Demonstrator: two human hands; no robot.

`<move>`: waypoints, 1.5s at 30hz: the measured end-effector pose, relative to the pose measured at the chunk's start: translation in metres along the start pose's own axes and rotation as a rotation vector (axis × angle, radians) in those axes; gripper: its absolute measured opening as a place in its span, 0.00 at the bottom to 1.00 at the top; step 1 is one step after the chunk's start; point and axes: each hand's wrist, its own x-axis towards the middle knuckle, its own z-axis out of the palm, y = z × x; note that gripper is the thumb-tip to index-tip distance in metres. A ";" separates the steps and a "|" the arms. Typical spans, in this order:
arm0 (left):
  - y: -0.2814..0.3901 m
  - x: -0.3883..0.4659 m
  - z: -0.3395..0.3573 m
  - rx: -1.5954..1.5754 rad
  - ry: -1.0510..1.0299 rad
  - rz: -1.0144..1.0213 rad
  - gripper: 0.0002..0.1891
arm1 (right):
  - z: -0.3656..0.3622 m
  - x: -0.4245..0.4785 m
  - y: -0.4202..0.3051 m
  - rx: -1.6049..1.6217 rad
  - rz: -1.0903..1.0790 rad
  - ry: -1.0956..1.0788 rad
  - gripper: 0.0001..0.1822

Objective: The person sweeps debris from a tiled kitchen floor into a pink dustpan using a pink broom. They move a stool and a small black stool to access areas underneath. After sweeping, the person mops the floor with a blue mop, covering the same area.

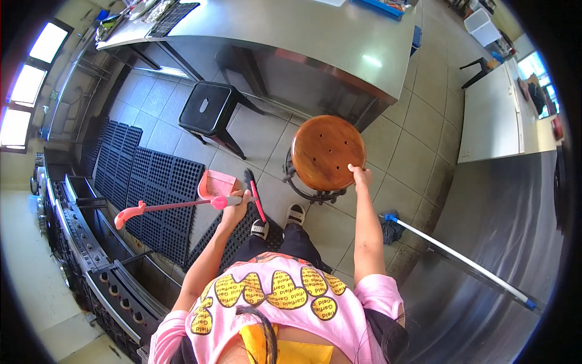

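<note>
My left hand [234, 207] is closed around the grey lower part of a long handle with a pink grip end. A pink dustpan [221, 181] with dark bits in it and a pink-backed broom head [257, 200] with dark bristles are close beside that hand. Which tool each handle section belongs to is hard to tell. On the other side, my right hand [360, 175] grips the rim of a round wooden stool seat [329, 150], thumb on top. Several small holes mark the seat, and dark curved metal legs [313, 196] show below it.
A black metal stool [209, 109] stands by the stainless-steel table [291, 36]. Black rubber mats [163, 195] cover floor tiles beside the cooking range [104, 273]. To the right, a mop [454, 255] with a white pole leans against a steel surface near a white chest freezer [489, 113].
</note>
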 end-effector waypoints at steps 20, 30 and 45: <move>0.036 0.036 0.038 -0.135 -0.138 0.336 0.05 | 0.022 -0.286 -0.114 0.609 0.775 -1.477 0.30; 0.019 0.065 -0.016 0.105 -0.224 0.426 0.20 | 0.096 -0.284 -0.106 0.848 0.902 -1.220 0.03; -0.195 0.043 -0.142 0.013 -0.226 -0.131 0.10 | 0.297 -0.195 -0.011 -0.133 0.136 -0.613 0.14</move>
